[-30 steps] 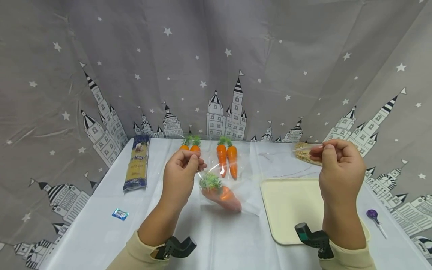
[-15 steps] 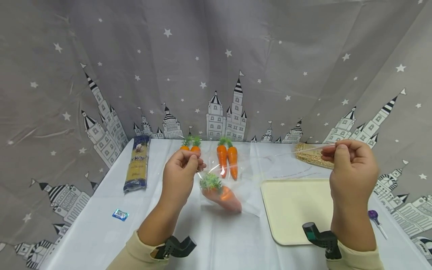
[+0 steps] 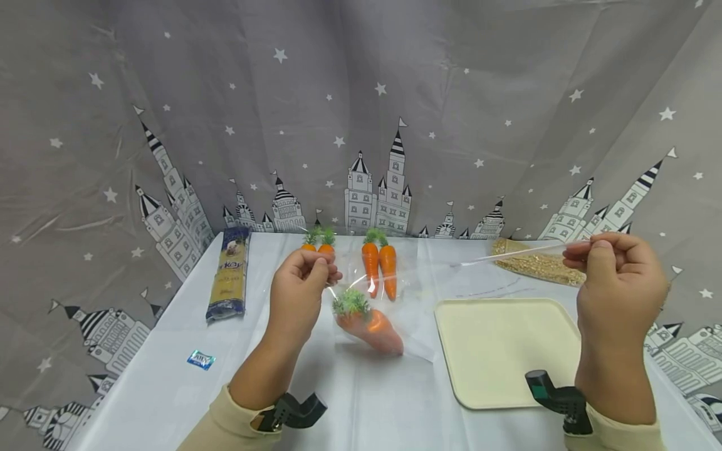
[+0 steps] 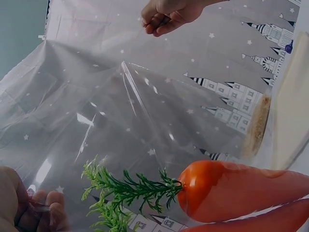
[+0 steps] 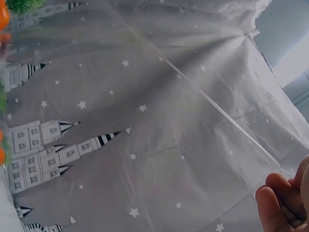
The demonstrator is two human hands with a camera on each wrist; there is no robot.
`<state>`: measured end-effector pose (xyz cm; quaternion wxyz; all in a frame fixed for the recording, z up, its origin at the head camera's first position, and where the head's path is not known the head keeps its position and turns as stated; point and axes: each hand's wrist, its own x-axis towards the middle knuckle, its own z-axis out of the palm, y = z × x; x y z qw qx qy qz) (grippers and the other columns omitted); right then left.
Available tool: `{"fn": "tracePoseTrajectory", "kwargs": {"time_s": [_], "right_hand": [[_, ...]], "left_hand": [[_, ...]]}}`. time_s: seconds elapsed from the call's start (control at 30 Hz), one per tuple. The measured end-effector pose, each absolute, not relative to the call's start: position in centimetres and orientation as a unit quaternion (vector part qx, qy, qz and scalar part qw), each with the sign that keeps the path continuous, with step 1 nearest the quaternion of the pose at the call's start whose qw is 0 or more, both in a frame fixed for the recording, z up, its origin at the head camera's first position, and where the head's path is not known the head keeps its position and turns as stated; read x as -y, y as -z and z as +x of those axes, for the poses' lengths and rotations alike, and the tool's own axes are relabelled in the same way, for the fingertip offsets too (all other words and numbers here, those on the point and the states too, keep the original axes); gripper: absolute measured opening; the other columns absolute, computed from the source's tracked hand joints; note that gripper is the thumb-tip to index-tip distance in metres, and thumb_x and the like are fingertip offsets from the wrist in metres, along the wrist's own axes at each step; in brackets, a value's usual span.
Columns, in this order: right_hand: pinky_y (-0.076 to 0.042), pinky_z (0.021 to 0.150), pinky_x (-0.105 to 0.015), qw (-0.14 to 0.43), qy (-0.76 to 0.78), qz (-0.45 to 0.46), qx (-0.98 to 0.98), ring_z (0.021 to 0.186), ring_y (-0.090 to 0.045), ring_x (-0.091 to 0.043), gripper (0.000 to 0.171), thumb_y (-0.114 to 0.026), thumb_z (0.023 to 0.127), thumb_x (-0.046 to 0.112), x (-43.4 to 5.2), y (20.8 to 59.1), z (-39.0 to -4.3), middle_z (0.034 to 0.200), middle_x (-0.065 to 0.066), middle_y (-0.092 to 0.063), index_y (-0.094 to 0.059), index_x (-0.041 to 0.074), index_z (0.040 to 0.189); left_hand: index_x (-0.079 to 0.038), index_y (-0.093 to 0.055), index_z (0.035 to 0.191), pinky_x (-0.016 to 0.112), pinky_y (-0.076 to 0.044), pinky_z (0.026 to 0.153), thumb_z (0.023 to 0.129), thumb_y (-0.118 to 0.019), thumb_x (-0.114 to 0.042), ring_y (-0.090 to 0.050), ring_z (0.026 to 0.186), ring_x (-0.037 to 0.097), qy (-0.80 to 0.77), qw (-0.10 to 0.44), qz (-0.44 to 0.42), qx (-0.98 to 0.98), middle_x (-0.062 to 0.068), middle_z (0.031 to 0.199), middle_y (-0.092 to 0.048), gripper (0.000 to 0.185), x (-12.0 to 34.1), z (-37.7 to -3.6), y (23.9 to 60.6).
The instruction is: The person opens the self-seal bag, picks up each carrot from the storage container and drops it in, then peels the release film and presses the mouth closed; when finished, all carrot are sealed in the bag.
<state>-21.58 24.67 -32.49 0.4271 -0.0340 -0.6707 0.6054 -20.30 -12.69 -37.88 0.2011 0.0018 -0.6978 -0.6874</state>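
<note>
A clear plastic bag (image 3: 468, 263) is stretched between my two hands above the white table. My left hand (image 3: 304, 275) pinches its left corner, and an orange toy carrot (image 3: 369, 326) with a green top lies inside just below that hand. My right hand (image 3: 612, 269) pinches the other end of the bag's top edge, raised far to the right above the tray. The left wrist view looks through the bag (image 4: 145, 125) at the carrot (image 4: 236, 191), with the right hand (image 4: 169, 14) at the top. In the right wrist view only fingertips (image 5: 285, 203) and the taut bag edge (image 5: 217, 111) show.
A cream tray (image 3: 502, 351) lies right of centre. Two larger carrots (image 3: 379, 266) and two small ones (image 3: 318, 244) lie near the back. A pasta packet (image 3: 228, 272) and a small blue wrapper (image 3: 201, 359) are on the left, a bag of grains (image 3: 536, 263) at back right. A star-patterned curtain surrounds the table.
My right hand has moved steadily to the right, drawing the bag's top edge out longer. The left hand and the carrot in the bag have stayed in place.
</note>
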Motion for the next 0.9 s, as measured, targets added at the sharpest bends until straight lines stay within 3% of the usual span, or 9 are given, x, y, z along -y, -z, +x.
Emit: {"fn": "tracePoseTrajectory", "kwargs": {"time_s": [0.43,0.9], "right_hand": [[-0.06,0.067,-0.017,0.447,-0.669,-0.027,0.593,0.069,-0.071,-0.014,0.013,-0.056,0.102,0.002,-26.4,31.9,-21.5,0.081,-0.008,-0.069,-0.066,0.004,0.093],[-0.061,0.062,-0.026,0.397,-0.774,-0.003,0.494,0.059,-0.07,-0.02,0.013,-0.06,0.101,-0.002,-27.2,32.6,-23.0,0.079,-0.016,-0.067,-0.064,-0.008,0.092]], "left_hand": [[0.003,-0.064,0.11,0.026,-0.062,0.082,0.107,-0.054,-0.007,-0.072,0.091,0.022,0.689,0.202,0.007,0.696,0.014,0.11,-0.067,0.014,12.8,-20.3,37.8],[0.003,-0.064,0.11,0.026,-0.062,0.082,0.107,-0.054,-0.007,-0.072,0.091,0.022,0.689,0.2,0.009,0.697,0.014,0.109,-0.067,0.015,12.9,-20.3,37.9]]}}
